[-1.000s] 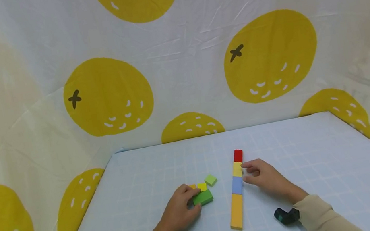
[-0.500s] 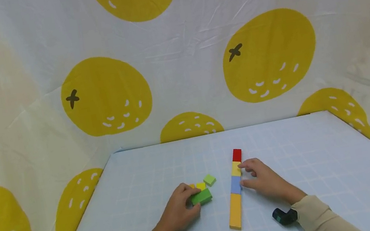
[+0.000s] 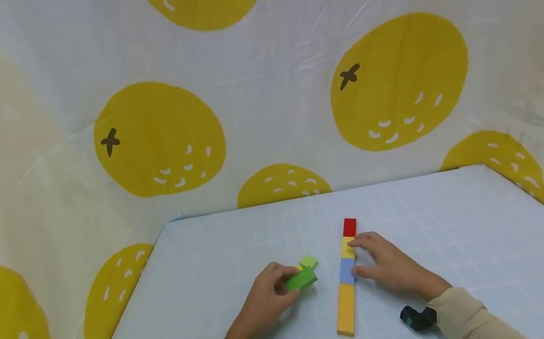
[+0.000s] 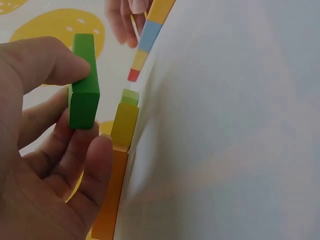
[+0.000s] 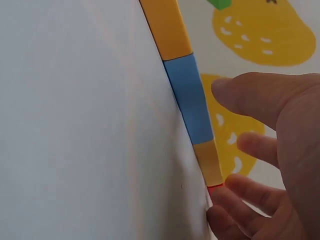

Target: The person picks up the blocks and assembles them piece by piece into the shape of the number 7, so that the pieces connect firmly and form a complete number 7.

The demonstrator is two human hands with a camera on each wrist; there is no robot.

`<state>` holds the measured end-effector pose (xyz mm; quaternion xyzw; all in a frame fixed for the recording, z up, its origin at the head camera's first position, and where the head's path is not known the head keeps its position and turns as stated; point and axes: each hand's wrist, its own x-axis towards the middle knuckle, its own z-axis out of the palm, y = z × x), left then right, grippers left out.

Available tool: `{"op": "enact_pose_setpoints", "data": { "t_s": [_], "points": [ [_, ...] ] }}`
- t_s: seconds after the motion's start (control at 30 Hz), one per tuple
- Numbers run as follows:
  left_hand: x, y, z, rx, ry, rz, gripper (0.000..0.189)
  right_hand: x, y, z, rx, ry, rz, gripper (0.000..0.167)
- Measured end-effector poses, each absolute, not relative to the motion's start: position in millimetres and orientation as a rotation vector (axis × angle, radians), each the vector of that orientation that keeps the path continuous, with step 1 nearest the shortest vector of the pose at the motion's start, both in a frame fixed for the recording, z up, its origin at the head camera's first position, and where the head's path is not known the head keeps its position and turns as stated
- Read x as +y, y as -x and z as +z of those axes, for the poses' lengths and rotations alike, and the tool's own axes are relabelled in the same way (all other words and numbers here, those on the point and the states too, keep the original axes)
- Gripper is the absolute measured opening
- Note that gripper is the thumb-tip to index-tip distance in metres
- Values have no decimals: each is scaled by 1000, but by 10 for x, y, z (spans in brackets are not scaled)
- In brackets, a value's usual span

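My left hand (image 3: 265, 298) pinches a green rectangular block (image 4: 84, 87) between thumb and fingers. In the left wrist view it is lifted above the table. Behind it lie a yellow block (image 4: 125, 124), a small light green block (image 3: 308, 262) and an orange block (image 4: 114, 192), the orange one covered by the hand in the head view. My right hand (image 3: 393, 263) hovers at the right side of a straight row of blocks, fingers loosely bent. That row runs from a long orange block (image 3: 346, 310) through a blue block (image 3: 346, 271) and a pale yellow block (image 3: 347, 248) to a red block (image 3: 349, 227).
A table (image 3: 418, 205) with a pale checked cover carries all the blocks. Behind and beside it hangs a white curtain (image 3: 274, 115) printed with large yellow fruit. A dark wrist camera (image 3: 418, 317) sits at the right sleeve, another at the left.
The left hand has picked the green block up from beside the yellow and orange ones and moved it slightly right and away. The right hand has shifted slightly left over the row's edge.
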<state>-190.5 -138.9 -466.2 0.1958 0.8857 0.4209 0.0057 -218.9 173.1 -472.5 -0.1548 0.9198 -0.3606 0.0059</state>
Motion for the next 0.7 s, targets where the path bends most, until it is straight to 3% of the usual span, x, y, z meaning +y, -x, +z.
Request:
{"op": "enact_pose_setpoints", "data": {
  "t_s": [0.4, 0.7],
  "points": [
    [-1146, 2116, -4556, 2672, -560, 1402, 33, 1809, 2237, -4800, 2737, 629, -1283, 61],
    [-1021, 2372, -4486, 2659, -537, 1353, 33, 1796, 2207, -4801, 2758, 564, -1204, 60]
  ]
}}
